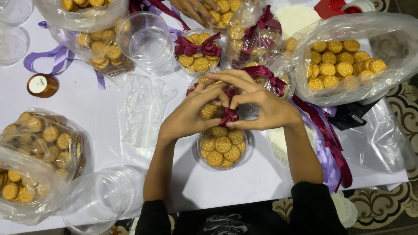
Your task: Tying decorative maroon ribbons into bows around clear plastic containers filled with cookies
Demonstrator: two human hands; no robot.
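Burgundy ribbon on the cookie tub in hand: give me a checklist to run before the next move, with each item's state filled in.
1. Both hands on the knot: ok. The left hand and right hand pinch the burgundy ribbon from either side.
2. Ribbon sits over the middle of the clear cookie tub: ok.
3. Tub filled with cookies: ok, round yellow biscuits show through the top.
4. Lid fully seated: cannot tell, the hands cover part of it.
5. Bow loops even: cannot tell, the fingers hide them.
6. A finished tub with bow in view to compare against: ok, it stands further back on the white table.
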